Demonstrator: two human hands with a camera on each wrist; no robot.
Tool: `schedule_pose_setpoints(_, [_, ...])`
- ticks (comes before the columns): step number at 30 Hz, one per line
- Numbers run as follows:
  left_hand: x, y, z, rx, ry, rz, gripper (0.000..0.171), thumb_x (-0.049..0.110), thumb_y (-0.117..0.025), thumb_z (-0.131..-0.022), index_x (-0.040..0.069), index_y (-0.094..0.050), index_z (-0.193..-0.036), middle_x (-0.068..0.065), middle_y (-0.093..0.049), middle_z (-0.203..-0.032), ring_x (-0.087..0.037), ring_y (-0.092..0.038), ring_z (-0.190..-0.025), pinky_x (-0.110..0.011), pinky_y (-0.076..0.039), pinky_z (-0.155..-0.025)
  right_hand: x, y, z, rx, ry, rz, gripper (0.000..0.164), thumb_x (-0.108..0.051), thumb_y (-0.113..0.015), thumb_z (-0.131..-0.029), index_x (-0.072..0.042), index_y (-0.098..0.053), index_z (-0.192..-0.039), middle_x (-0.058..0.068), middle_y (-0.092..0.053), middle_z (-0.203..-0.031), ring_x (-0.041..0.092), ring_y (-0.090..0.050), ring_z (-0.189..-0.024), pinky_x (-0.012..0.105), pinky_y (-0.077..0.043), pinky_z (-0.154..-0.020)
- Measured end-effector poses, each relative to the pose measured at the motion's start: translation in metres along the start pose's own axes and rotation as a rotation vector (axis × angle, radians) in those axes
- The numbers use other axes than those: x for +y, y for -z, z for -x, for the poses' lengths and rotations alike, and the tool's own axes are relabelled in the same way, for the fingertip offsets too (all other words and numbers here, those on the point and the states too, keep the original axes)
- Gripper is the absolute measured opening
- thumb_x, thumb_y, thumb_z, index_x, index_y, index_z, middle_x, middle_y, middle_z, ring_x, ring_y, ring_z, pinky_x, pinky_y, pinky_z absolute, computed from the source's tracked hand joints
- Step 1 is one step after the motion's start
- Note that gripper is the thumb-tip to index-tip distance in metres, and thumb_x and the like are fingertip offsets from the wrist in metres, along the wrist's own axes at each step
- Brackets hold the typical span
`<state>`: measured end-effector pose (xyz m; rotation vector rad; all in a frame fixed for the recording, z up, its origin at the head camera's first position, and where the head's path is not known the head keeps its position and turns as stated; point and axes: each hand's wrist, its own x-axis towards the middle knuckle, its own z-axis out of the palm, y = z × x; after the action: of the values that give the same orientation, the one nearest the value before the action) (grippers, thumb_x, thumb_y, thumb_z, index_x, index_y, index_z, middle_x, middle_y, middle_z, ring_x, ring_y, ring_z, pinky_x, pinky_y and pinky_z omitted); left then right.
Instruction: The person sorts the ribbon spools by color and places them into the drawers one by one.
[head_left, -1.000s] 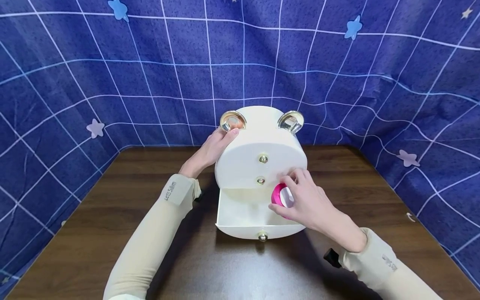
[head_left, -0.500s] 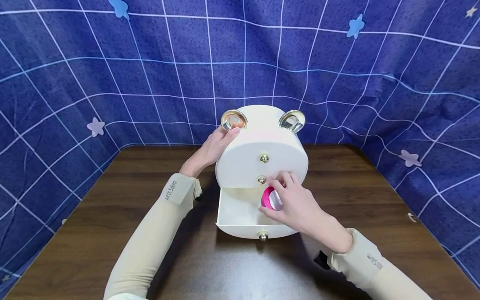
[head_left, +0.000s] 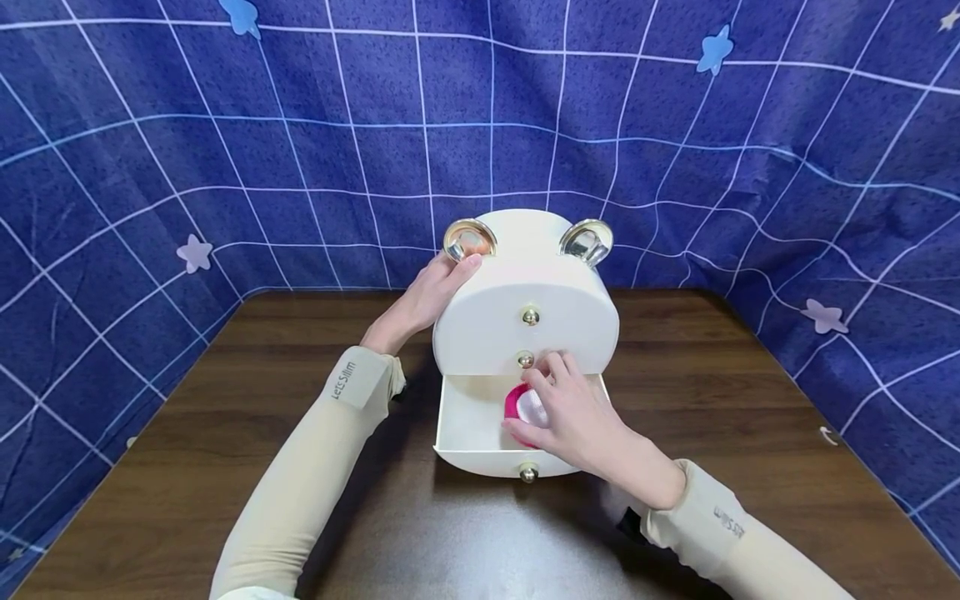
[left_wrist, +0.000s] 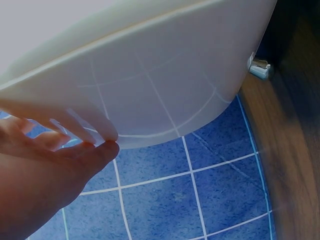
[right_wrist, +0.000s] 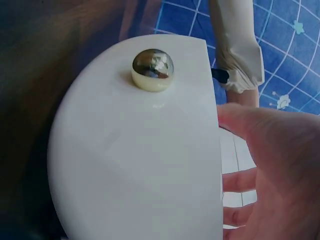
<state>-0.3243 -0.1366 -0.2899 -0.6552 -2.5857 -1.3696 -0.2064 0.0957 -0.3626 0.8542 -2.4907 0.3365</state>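
A white rounded drawer box with gold knobs and two metallic ears stands on the table. Its bottom drawer is pulled out towards me. Over the drawer's inside, my right hand holds a small round thing, pink at the rim and white in the middle, between thumb and fingers. Whether it touches the drawer floor I cannot tell. The right wrist view shows the drawer front and hides the round thing. My left hand rests against the box's left side by the left ear; its fingertips touch the glossy surface.
The brown wooden table extends on both sides of the box. Behind it hangs a blue cloth with white grid lines and stars. A gold knob sticks out from the open drawer's front.
My right hand has moved left and slightly down with the round thing, from the drawer's right side to its middle. The left hand and box have stayed in place.
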Motion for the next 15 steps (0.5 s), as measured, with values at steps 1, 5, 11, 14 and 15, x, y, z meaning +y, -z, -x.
schedule_pose_setpoints(1, [0.000, 0.000, 0.000, -0.001, -0.005, 0.005, 0.050, 0.055, -0.038, -0.098, 0.019, -0.052, -0.130, -0.007, -0.058, -0.118, -0.020, -0.061, -0.102, -0.038, -0.047, -0.094, 0.000, 0.001, 0.000, 0.006, 0.015, -0.001, 0.046, -0.051, -0.074, -0.078, -0.014, -0.064, -0.105, 0.004, -0.055, -0.109, 0.023, -0.049, -0.105, 0.035, -0.049, -0.061])
schedule_pose_setpoints(5, [0.000, 0.000, -0.001, -0.001, -0.017, 0.009, 0.050, 0.053, -0.038, -0.099, 0.018, -0.051, -0.133, -0.008, -0.059, -0.120, -0.021, -0.061, -0.104, -0.039, -0.047, -0.097, -0.001, 0.007, 0.004, 0.061, 0.058, -0.050, 0.029, -0.037, -0.072, -0.083, -0.013, -0.063, -0.098, 0.003, -0.058, -0.106, 0.021, -0.053, -0.102, 0.036, -0.049, -0.067])
schedule_pose_setpoints(11, [0.000, 0.000, -0.001, -0.005, -0.008, -0.001, 0.051, 0.053, -0.037, -0.099, 0.018, -0.051, -0.133, -0.008, -0.059, -0.119, -0.021, -0.061, -0.103, -0.039, -0.047, -0.097, -0.010, 0.018, 0.026, -0.035, -0.007, -0.508, 0.011, -0.018, -0.067, -0.089, -0.017, -0.063, -0.079, -0.009, -0.055, -0.070, 0.004, -0.050, -0.062, 0.018, -0.043, -0.054])
schedule_pose_setpoints(14, [-0.001, 0.000, -0.001, -0.009, -0.001, 0.010, 0.050, 0.055, -0.037, -0.099, 0.019, -0.051, -0.131, -0.007, -0.061, -0.115, -0.020, -0.064, -0.098, -0.038, -0.049, -0.093, -0.017, 0.019, 0.040, -0.267, -0.096, -0.840, 0.017, -0.016, -0.062, -0.094, -0.012, -0.064, -0.077, 0.002, -0.058, -0.060, 0.003, -0.050, -0.051, 0.020, -0.045, -0.045])
schedule_pose_setpoints(15, [-0.001, 0.000, -0.001, -0.009, 0.000, 0.014, 0.050, 0.055, -0.037, -0.099, 0.019, -0.051, -0.131, -0.007, -0.062, -0.114, -0.020, -0.064, -0.097, -0.038, -0.049, -0.093, -0.018, 0.017, 0.044, -0.355, -0.132, -0.937, 0.018, -0.016, -0.059, -0.095, -0.009, -0.064, -0.078, 0.006, -0.059, -0.060, 0.003, -0.052, -0.050, 0.022, -0.045, -0.044])
